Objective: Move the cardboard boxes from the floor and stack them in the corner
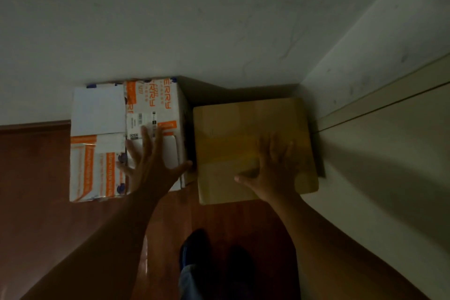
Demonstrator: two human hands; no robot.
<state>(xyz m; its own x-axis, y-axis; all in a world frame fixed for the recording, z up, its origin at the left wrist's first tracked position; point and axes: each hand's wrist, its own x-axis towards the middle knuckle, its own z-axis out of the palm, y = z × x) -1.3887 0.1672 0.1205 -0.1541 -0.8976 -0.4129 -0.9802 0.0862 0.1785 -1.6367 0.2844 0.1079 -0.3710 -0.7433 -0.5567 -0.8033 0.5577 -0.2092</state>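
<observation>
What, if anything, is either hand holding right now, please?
Nothing is gripped: the left hand lies open over the white-and-orange box, and the right hand lies flat on the brown box.

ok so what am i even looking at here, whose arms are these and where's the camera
There is no machine here. The camera is worn on a person's head and looks down, so the two arms reaching in from the bottom are that person's own, and the dark shoes near the bottom edge are theirs too.

Two boxes sit side by side against the wall, on a reddish wood floor. The brown box is the one nearer the corner; the white and orange box is to its left.

The left hand is spread open over the white and orange box. The right hand lies flat on top of the brown box. Neither hand grips anything; they look like they are pressing or nudging the boxes. The picture is dim, so the print on the box is hard to read.
</observation>
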